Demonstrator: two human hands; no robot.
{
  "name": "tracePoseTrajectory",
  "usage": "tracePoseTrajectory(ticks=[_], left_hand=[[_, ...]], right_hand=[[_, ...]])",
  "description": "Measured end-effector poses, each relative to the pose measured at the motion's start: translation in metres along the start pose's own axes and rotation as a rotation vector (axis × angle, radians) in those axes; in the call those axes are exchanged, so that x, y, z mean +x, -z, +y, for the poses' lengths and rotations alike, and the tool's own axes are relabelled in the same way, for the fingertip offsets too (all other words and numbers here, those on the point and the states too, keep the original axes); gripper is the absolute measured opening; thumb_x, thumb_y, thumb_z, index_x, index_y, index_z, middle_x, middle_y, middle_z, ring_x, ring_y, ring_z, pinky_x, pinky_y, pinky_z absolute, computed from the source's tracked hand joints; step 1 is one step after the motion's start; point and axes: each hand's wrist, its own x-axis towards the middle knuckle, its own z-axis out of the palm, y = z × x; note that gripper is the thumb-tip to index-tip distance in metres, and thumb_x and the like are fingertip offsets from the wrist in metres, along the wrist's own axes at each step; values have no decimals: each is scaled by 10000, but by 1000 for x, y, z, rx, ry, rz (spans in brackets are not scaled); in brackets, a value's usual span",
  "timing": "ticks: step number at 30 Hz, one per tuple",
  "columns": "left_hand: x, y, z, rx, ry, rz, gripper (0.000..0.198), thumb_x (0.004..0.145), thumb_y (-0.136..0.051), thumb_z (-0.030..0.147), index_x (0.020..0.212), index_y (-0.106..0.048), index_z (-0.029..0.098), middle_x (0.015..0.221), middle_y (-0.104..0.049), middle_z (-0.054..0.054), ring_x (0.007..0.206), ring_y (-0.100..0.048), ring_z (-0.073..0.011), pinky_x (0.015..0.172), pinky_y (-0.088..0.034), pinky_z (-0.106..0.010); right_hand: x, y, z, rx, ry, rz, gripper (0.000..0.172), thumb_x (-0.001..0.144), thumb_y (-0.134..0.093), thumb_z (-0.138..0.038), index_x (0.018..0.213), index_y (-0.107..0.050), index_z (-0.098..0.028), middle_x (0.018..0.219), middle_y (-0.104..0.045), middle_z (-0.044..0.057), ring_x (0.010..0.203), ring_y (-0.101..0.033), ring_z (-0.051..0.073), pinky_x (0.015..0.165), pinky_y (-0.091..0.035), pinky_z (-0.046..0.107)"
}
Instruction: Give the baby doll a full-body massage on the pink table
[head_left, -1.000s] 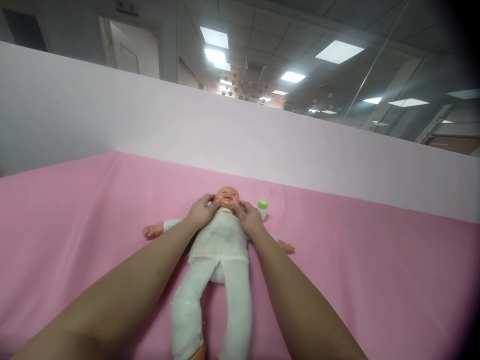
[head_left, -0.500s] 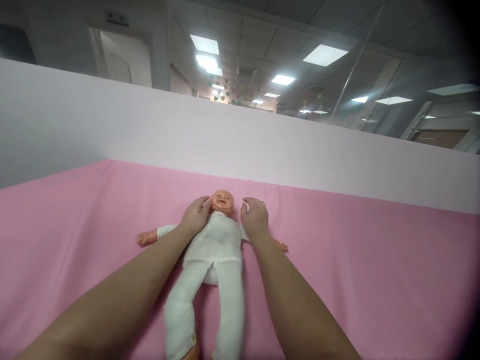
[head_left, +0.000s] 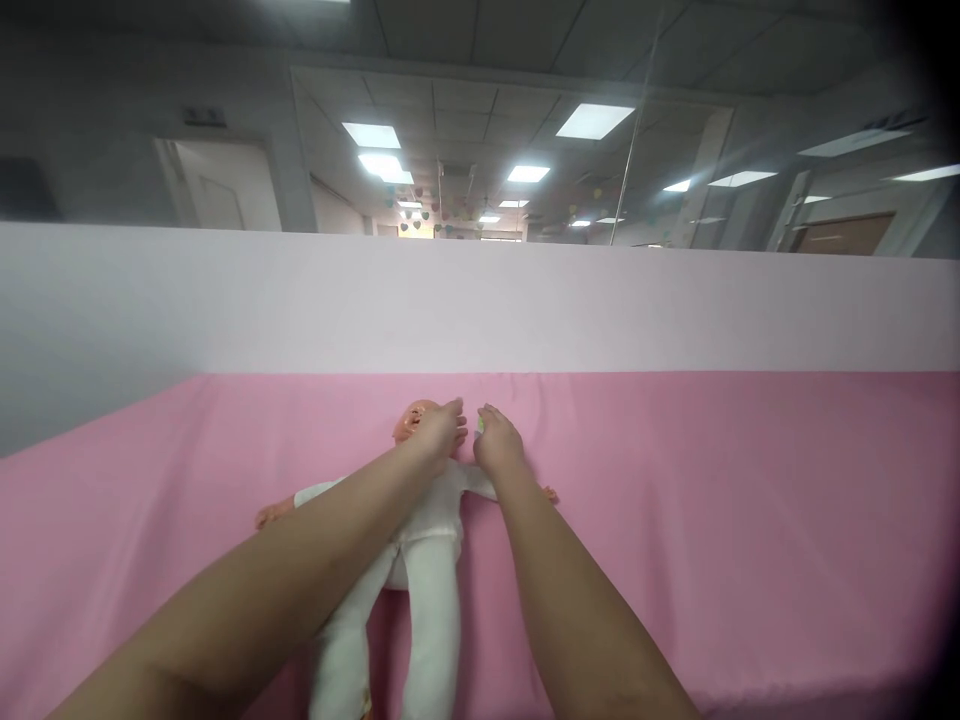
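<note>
A baby doll point(head_left: 427, 520) in white clothes lies on its back on the pink sheet point(head_left: 712, 520), arms spread. My left hand point(head_left: 442, 428) reaches across the doll's face, fingers stretched to the right, and hides most of the doll's head point(head_left: 409, 420). Just right of the head, my right hand point(head_left: 499, 450) is curled round a small bottle point(head_left: 480, 425). Only a bit of the bottle's green cap shows at my fingertips. The fingertips of both hands almost meet at the cap.
A pale pink partition wall point(head_left: 600, 300) runs along the far edge of the sheet. Above it are a ceiling with lit panels and a doorway at the left. The sheet's near edge shows at the lower right.
My right hand went from open beside the doll's head to closed on the green-capped bottle. My left hand slid from the doll's cheek across its face. The camera tilted up.
</note>
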Motion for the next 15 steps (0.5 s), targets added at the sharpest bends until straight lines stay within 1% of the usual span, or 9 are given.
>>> tracePoseTrajectory(ticks=[2,4,8,10,12,15], left_hand=[[12,-14,-8,11,91,36,253,892,-705,400,879,-597,171,855,-655,-103,825,-669,-227,796,-535,-343],[23,-24,-14,13,165,70,280,879,-718,433,869,-565,198,842,-643,-95,859,-667,-253,774,-535,-349],[38,-34,-25,-12,255,81,336,862,-722,502,835,-532,226,773,-629,-64,818,-669,-274,685,-536,-348],[39,-33,-27,-41,265,63,351,869,-707,524,826,-529,224,746,-621,-50,773,-669,-263,656,-537,-340],[36,-29,-28,-73,243,39,352,882,-699,522,836,-539,212,739,-620,-45,751,-671,-244,665,-544,-328],[22,-13,-24,-125,162,-5,324,888,-719,474,889,-579,182,779,-648,-58,778,-685,-216,746,-560,-310]], right_hand=[[1,1,1,4,-7,-4,617,861,-469,-62,1464,-557,-155,1581,-484,94,1458,-447,220,1204,-342,351],[3,-1,1,6,-5,-7,581,878,-492,-100,1451,-571,-159,1567,-501,105,1444,-464,229,1189,-355,350],[5,-5,1,-1,-2,8,527,911,-499,-169,1431,-584,-153,1549,-518,122,1434,-467,253,1188,-340,366],[4,-5,0,-9,-3,16,512,919,-484,-175,1419,-595,-155,1545,-521,125,1430,-466,267,1195,-327,384],[3,-5,-2,-15,0,20,506,919,-485,-181,1409,-605,-155,1537,-530,126,1420,-478,273,1188,-336,381],[-2,-4,-2,-19,11,24,510,928,-458,-159,1415,-609,-148,1528,-543,122,1415,-489,260,1176,-359,358]])
